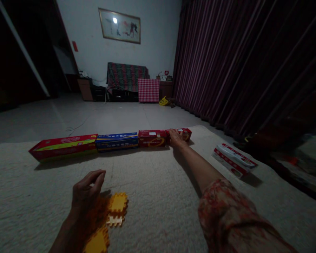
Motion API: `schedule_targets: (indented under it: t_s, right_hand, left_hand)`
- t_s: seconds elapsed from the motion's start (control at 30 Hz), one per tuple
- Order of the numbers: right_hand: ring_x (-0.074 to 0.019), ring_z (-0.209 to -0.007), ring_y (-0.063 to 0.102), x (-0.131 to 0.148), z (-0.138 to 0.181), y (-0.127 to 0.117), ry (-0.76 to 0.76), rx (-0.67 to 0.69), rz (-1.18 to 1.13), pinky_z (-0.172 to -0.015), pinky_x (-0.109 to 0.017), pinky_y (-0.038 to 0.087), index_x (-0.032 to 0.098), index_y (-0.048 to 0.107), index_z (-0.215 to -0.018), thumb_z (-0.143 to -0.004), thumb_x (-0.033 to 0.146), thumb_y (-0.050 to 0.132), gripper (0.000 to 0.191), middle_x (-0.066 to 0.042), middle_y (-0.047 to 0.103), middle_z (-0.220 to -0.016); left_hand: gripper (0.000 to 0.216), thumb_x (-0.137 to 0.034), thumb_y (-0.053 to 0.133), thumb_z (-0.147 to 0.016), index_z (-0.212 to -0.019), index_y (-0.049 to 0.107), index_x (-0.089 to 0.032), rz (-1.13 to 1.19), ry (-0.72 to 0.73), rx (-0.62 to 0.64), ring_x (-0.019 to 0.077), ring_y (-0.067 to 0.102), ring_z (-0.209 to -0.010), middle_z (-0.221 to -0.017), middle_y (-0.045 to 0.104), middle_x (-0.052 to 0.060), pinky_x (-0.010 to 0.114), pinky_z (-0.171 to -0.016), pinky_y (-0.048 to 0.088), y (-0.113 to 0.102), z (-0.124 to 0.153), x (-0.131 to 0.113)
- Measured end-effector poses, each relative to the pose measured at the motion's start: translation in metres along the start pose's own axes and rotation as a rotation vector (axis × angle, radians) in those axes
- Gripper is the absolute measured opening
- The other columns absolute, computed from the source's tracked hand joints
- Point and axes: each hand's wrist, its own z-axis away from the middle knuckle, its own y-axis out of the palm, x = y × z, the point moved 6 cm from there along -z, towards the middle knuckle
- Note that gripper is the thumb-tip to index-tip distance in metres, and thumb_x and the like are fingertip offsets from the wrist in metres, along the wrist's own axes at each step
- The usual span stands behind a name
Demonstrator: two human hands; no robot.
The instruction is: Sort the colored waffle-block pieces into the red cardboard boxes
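My right hand (176, 137) reaches forward with its fingers spread over the top and front of a red box (187, 134) at the right end of a row. Left of it in the row stand another red box (152, 139), a blue box (117, 142) and a long red and yellow-green box (65, 147), roughly end to end. My left hand (87, 187) hovers nearer to me, fingers curled together against the thumb, with nothing visible in them. Beside and below it lie yellow toothed plastic pieces (118, 202), partly hidden by my wrist.
A white and red box (234, 160) stands apart on the right of the pale textured mat (147, 182). Beyond the mat is a tiled floor (137, 116) with a cable. Dark purple curtains (221, 59) hang on the right, and a checked cloth (149, 90) at the back.
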Motion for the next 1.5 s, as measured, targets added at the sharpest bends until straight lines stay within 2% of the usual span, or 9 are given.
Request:
schedule_targets:
  t_s: [0.1, 0.2, 0.37, 0.67, 0.77, 0.93, 1.23, 1.33, 1.5]
  right_hand:
    - [-0.0310, -0.134, 0.043, 0.001, -0.003, 0.002, -0.002, 0.013, 0.011, -0.112, -0.051, 0.029, 0.022, 0.048, -0.141, -0.089, 0.013, 0.048, 0.053, -0.013, 0.051, -0.147]
    - [-0.0324, -0.129, 0.046, 0.001, -0.003, -0.001, 0.004, 0.032, 0.031, -0.107, -0.048, 0.034, 0.018, 0.048, -0.139, -0.089, 0.020, 0.054, 0.050, -0.017, 0.049, -0.143]
    - [-0.0350, -0.128, 0.045, 0.002, -0.009, -0.009, 0.012, 0.083, 0.068, -0.105, -0.050, 0.035, 0.019, 0.046, -0.139, -0.085, 0.028, 0.068, 0.059, -0.020, 0.045, -0.142]
    - [-0.0363, -0.130, 0.047, 0.006, -0.030, -0.005, 0.044, 0.215, 0.107, -0.103, -0.052, 0.039, 0.021, 0.046, -0.140, -0.080, 0.024, 0.073, 0.066, -0.021, 0.045, -0.142]
    - [-0.0371, -0.131, 0.047, 0.008, -0.032, -0.006, 0.054, 0.228, 0.117, -0.103, -0.052, 0.040, 0.019, 0.048, -0.140, -0.083, 0.026, 0.071, 0.062, -0.021, 0.045, -0.142]
    - [-0.0387, -0.131, 0.047, 0.008, -0.033, -0.007, 0.070, 0.238, 0.129, -0.103, -0.053, 0.041, 0.020, 0.048, -0.141, -0.079, 0.030, 0.076, 0.069, -0.021, 0.045, -0.141]
    - [-0.0378, -0.130, 0.046, 0.007, -0.035, -0.006, 0.098, 0.153, 0.121, -0.101, -0.053, 0.038, 0.018, 0.053, -0.136, -0.090, 0.030, 0.062, 0.048, -0.022, 0.043, -0.142]
    - [-0.0366, -0.131, 0.044, 0.007, -0.026, -0.009, 0.068, 0.109, 0.132, -0.103, -0.053, 0.035, 0.017, 0.053, -0.135, -0.091, 0.024, 0.056, 0.044, -0.021, 0.045, -0.143]
    - [-0.0347, -0.129, 0.045, -0.004, 0.003, -0.028, 0.019, 0.071, 0.151, -0.108, -0.056, 0.028, 0.018, 0.049, -0.134, -0.086, 0.024, 0.061, 0.050, -0.018, 0.054, -0.137]
  left_hand:
    - [0.025, -0.044, 0.064, -0.082, -0.086, 0.077, -0.023, -0.004, -0.007, -0.008, 0.0195, 0.074, -0.080, -0.089, 0.079, 0.004, 0.024, -0.061, 0.055, 0.000, 0.000, -0.002]
    - [0.025, -0.043, 0.063, -0.082, -0.085, 0.077, -0.022, 0.005, 0.002, -0.008, 0.0189, 0.074, -0.077, -0.088, 0.079, 0.004, 0.024, -0.065, 0.057, 0.000, 0.000, -0.004]
    - [0.024, -0.042, 0.064, -0.082, -0.084, 0.077, -0.022, 0.019, -0.022, 0.013, 0.0181, 0.073, -0.072, -0.087, 0.079, 0.004, 0.025, -0.065, 0.057, 0.004, 0.003, -0.003]
    - [0.024, -0.041, 0.062, -0.082, -0.081, 0.076, -0.022, 0.002, 0.002, 0.017, 0.0184, 0.073, -0.071, -0.082, 0.079, 0.003, 0.025, -0.061, 0.057, 0.005, 0.001, -0.012]
    - [0.023, -0.040, 0.062, -0.082, -0.082, 0.076, -0.022, 0.005, 0.015, 0.012, 0.0180, 0.073, -0.071, -0.083, 0.079, 0.003, 0.025, -0.061, 0.057, 0.005, 0.001, -0.010]
    - [0.023, -0.039, 0.062, -0.083, -0.081, 0.076, -0.021, 0.009, 0.033, 0.008, 0.0185, 0.073, -0.072, -0.082, 0.079, 0.004, 0.026, -0.062, 0.057, 0.005, 0.001, -0.010]
    - [0.023, -0.038, 0.061, -0.083, -0.083, 0.076, -0.021, 0.011, 0.001, 0.006, 0.0181, 0.073, -0.072, -0.084, 0.079, 0.004, 0.027, -0.065, 0.058, 0.006, 0.002, -0.005]
    - [0.023, -0.038, 0.061, -0.083, -0.082, 0.076, -0.021, 0.021, 0.012, 0.002, 0.0174, 0.072, -0.070, -0.082, 0.079, 0.004, 0.026, -0.064, 0.057, 0.006, 0.002, -0.005]
    - [0.024, -0.040, 0.060, -0.083, -0.081, 0.076, -0.021, 0.030, -0.002, 0.004, 0.0186, 0.072, -0.071, -0.082, 0.079, 0.004, 0.027, -0.065, 0.057, 0.006, 0.001, -0.009]
